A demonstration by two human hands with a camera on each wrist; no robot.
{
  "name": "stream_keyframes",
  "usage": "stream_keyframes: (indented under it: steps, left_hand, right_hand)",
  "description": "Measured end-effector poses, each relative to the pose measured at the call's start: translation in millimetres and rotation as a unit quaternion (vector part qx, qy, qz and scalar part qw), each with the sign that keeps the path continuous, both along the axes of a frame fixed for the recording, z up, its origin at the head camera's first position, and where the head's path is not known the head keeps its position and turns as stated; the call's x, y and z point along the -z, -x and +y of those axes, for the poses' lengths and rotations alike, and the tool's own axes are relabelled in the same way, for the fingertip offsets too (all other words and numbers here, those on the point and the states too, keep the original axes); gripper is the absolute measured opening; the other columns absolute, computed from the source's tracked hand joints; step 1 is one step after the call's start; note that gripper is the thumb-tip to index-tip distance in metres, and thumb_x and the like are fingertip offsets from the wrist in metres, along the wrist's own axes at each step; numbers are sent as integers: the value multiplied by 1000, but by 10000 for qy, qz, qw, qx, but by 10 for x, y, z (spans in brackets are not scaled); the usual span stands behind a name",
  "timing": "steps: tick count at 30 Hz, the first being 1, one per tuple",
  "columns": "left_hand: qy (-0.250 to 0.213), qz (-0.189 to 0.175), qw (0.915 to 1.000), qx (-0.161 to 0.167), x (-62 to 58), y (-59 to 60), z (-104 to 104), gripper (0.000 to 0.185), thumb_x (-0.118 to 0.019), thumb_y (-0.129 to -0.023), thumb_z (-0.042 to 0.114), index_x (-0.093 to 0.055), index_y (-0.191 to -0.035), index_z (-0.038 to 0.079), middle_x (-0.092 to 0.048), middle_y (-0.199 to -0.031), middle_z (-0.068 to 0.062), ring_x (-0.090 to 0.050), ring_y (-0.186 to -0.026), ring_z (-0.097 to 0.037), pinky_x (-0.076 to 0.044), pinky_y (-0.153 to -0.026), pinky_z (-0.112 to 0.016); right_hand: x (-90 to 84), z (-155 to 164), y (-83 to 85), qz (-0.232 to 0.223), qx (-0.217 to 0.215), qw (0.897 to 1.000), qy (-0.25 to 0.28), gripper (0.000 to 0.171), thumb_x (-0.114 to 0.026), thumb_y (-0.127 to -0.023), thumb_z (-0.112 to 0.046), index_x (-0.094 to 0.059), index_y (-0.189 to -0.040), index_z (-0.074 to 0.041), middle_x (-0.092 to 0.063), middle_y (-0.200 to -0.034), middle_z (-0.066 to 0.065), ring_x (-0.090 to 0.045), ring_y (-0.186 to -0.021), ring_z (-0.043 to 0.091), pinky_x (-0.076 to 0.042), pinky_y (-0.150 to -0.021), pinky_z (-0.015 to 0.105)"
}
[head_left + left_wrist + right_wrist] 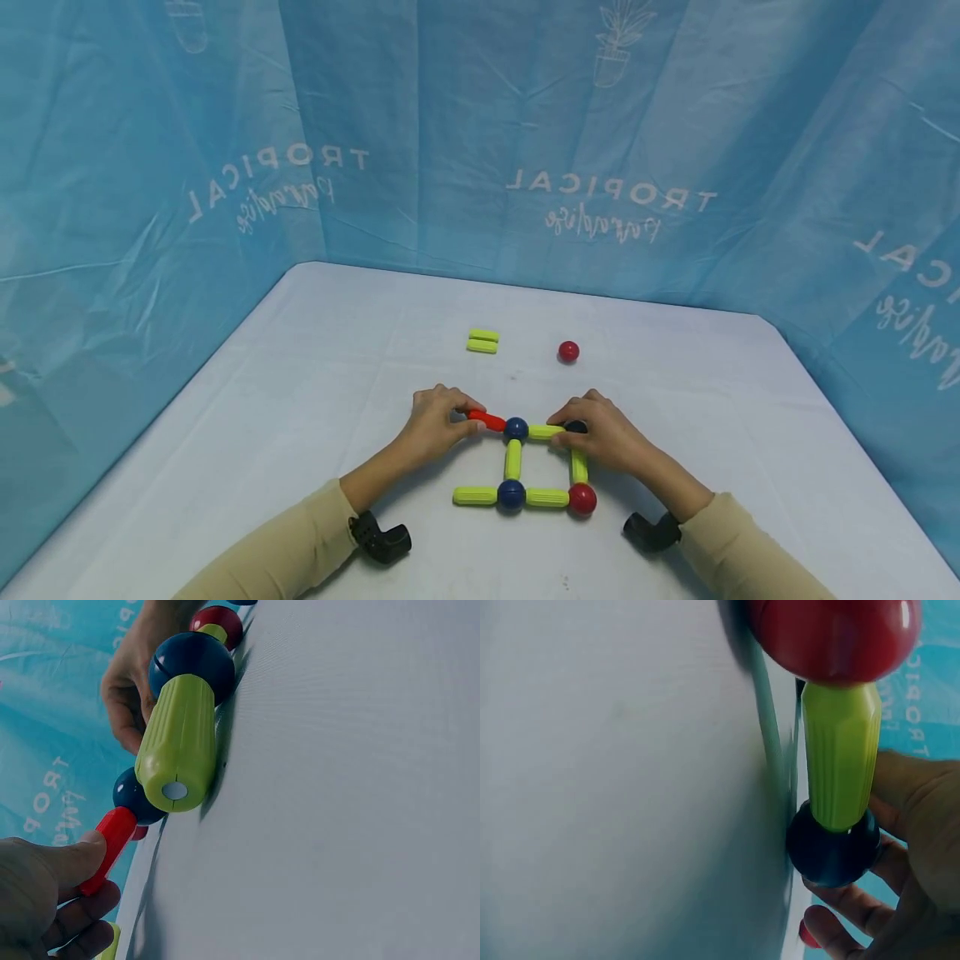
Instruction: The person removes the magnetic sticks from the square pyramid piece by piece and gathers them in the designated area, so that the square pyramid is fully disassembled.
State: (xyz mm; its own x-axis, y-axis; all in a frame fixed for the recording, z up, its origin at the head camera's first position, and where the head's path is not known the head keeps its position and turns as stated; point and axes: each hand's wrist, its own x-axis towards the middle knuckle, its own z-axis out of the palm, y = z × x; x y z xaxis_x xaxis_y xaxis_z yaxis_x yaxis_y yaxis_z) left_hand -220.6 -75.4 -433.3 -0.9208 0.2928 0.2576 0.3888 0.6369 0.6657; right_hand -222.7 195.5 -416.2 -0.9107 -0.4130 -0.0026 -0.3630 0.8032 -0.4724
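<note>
Nearest me on the white table [300, 350] the front row of the frame is joined: a lime stick [475, 496] pointing out left, a blue ball [511, 494], another lime stick [547, 498], and a red ball [582, 498] at the near right corner. From those two balls a lime upright [513, 458] and a second lime upright [579, 465] run away from me, so I judge three sides of the square as done.

At the far row, my left hand [435, 425] pinches a red stick [486, 420] between thumb and fingers; in the left wrist view its tip sits against the far-left blue ball [515, 429], apparently touching. My right hand [603, 432] is curled round the dark blue ball [576, 427] at the far right corner, with the top lime stick [545, 432] running from it to the far-left ball. In the right wrist view that ball sits on the end of the right upright, fingers cupped round it. I judge the square as closed or nearly so, and the red stick as matching the lime stub at the near left.

Farther off, well apart from the frame, lie two loose lime sticks [482, 341] side by side and a loose red ball [568, 352], unused. Behind everything hangs a blue printed cloth [525, 125].
</note>
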Motion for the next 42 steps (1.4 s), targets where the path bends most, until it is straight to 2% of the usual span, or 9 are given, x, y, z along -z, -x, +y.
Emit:
stream_keyframes:
  steps: [8, 16, 26, 29, 34, 38, 42]
  left_hand:
    - [393, -37, 9990, 221, 33, -8, 46, 19, -76, -77, 26, -74, -94, 18, -70, -88, 5, -50, -83, -11, -29, -91, -42]
    - [440, 61, 9982, 402, 34, -10, 83, 21, -76, -78, 26, -73, -97, 18, -69, -88, 4, -50, -85, -13, -30, -89, -43]
    - [383, 32, 9985, 385, 34, -19, 88, 18, -75, -78, 27, -73, -94, 18, -69, -88, 4, -51, -84, -13, -31, -86, -41]
    - [237, -98, 9995, 182, 31, -8, 19, 17, -75, -78, 26, -73, -94, 19, -68, -87, 5, -51, -82, -11, -33, -84, -38]
    - [-58, -129, 9984, -553, 12, 89, -191, 19, -78, -76, 21, -74, -94, 18, -65, -87, 3, -49, -85, -16, -32, -81, -37]
    - [-121, -237, 9967, -773, -13, 243, -247, 24, -77, -77, 20, -73, -101, 16, -63, -94, -2, -49, -94, -20, -31, -85, -39]
    - [-201, -363, 9950, -904, -13, 449, -186, 27, -75, -80, 23, -70, -105, 14, -63, -99, -4, -49, -98, -20, -32, -88, -39]
  right_hand:
    - [-46, -208, 11, -43, -243, 9996, 161, 41, -74, -78, -40, -68, -115, -23, -69, -108, -9, -48, -95, 12, -41, -73, 25]
    - [-15, -302, 8, -17, -293, 9994, 196, 36, -71, -81, -39, -69, -115, -26, -68, -101, -11, -47, -90, 11, -37, -71, 26]
    - [23, -307, 16, -7, -263, 9996, 74, 32, -71, -82, -37, -70, -113, -28, -67, -96, -13, -46, -87, 9, -37, -70, 26]
    - [25, -308, 17, -46, -320, 9994, 88, 33, -70, -82, -38, -69, -114, -28, -68, -98, -12, -47, -88, 10, -38, -70, 26]
    - [18, -283, 17, -87, -301, 9995, 44, 34, -70, -82, -38, -69, -115, -28, -68, -99, -12, -47, -88, 9, -38, -70, 26]
    - [12, -260, 18, -33, -311, 9995, 39, 34, -70, -82, -38, -69, -114, -28, -68, -100, -12, -47, -88, 9, -38, -70, 25]
    - [14, -267, 24, -31, -398, 9992, 58, 35, -69, -83, -39, -68, -116, -29, -68, -102, -12, -48, -89, 9, -39, -71, 25]
